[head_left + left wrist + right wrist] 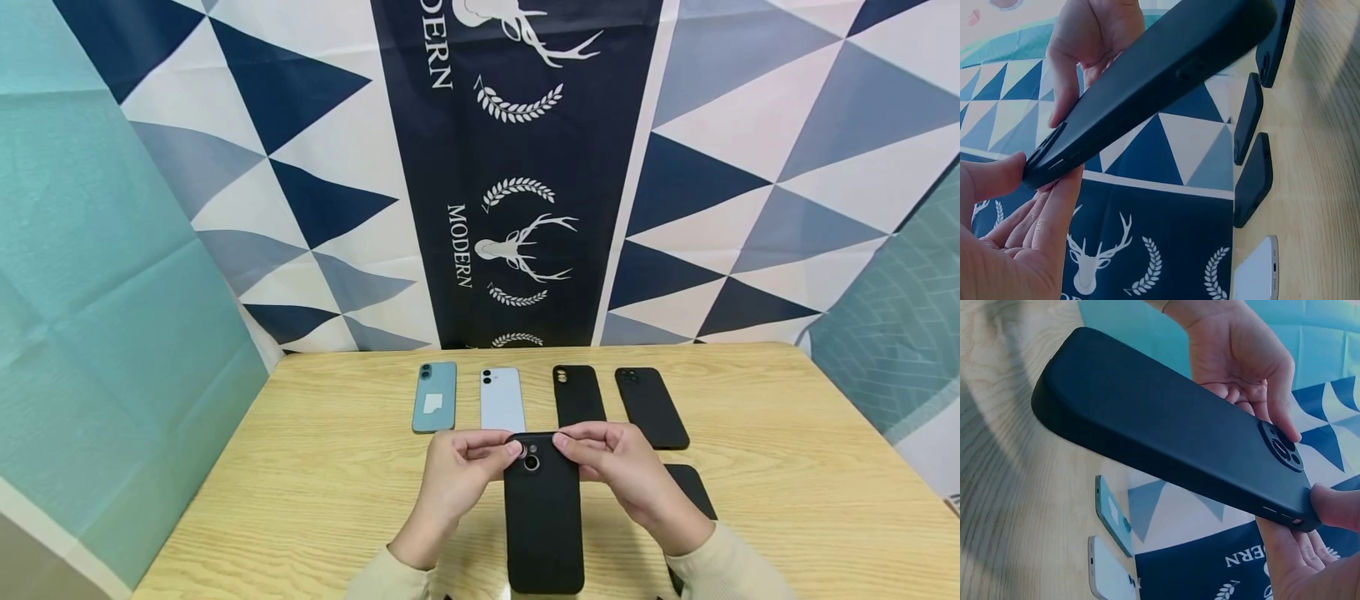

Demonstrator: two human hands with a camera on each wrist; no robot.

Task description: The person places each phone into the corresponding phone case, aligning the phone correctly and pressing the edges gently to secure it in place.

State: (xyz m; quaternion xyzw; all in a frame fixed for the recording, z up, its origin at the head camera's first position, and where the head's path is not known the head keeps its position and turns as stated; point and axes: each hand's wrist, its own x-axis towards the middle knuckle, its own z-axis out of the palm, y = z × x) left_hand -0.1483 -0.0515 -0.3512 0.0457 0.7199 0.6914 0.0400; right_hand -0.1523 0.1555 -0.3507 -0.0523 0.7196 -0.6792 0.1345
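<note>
Between both hands, a phone in a matte black case (pixel 543 525) is held with its back and camera lenses facing up toward the head camera. My left hand (pixel 465 467) pinches its top left corner beside the lenses, thumb on the back. The top right corner is pinched by my right hand (pixel 618 471), thumb on the back and fingers behind. In the right wrist view the cased phone (pixel 1166 425) slants over the table, its lower end free of either hand. The left wrist view shows the side edge of the case (pixel 1147 94) and its button bump. Its front is hidden.
Along the wooden table's back lie a teal phone (pixel 446 383) with a white patch, a white phone (pixel 502 404), a black case (pixel 579 400) with camera cutouts, and a black phone-shaped piece (pixel 652 408). Another black piece (pixel 692 486) lies partly under my right forearm. Patterned cloth (pixel 517 167) hangs behind.
</note>
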